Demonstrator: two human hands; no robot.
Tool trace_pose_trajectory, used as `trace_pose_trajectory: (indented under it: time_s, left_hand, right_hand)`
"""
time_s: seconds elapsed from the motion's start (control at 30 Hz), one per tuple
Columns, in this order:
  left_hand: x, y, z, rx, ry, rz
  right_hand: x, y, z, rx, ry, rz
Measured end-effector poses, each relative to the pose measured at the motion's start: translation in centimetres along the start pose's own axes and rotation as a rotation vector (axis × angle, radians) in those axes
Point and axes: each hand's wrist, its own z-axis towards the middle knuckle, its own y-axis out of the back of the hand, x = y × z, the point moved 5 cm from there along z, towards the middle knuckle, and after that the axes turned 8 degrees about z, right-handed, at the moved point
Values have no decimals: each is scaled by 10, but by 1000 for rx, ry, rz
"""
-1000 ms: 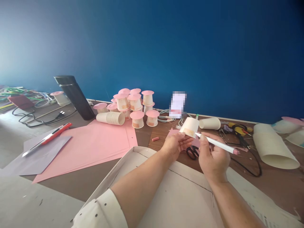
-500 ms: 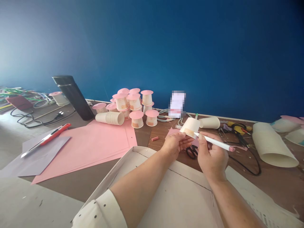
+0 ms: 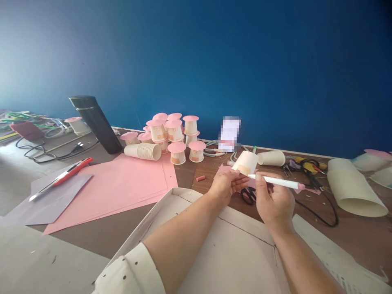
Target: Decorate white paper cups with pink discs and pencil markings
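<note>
My left hand [image 3: 226,185] grips an upside-down white paper cup [image 3: 245,160] by its lower rim, tilting it a little. A tan patch shows on the cup's side near the rim. In my right hand [image 3: 274,202] is a white marker pen [image 3: 280,181] with a pink end, its tip at the tan patch; whether it touches is too small to tell. A small pink marker cap [image 3: 200,178] lies on the table left of my hands. Below the cup, black scissor handles [image 3: 248,196] show partly behind my fingers.
Paper cups with pink disc tops [image 3: 177,152] stand grouped at the back, beside a nested cup stack [image 3: 143,151]. Pink sheets [image 3: 122,192], a red utility knife [image 3: 65,176] and a black flask [image 3: 99,126] are left. Larger cups [image 3: 352,188] lie right. A shallow white box [image 3: 235,253] sits in front.
The marker has swung to a flatter angle, and its tip has shifted slightly down and left along the cup. My left hand holds the cup nearly still; the view has shifted slightly.
</note>
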Motion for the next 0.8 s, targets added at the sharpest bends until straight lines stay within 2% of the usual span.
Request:
trace_pose_trajectory:
  time_s: [0.33, 0.53, 0.8]
  left_hand:
    - [-1, 0, -1, -5, -21, 38]
    - [-2, 0, -2, -13, -43, 48]
    - [-3, -1, -3, -1, -54, 67]
  right_hand:
    - [1, -2, -1, 58, 7, 18]
    - [3, 1, -1, -3, 26, -42]
    - [3, -2, -2, 34, 33, -6]
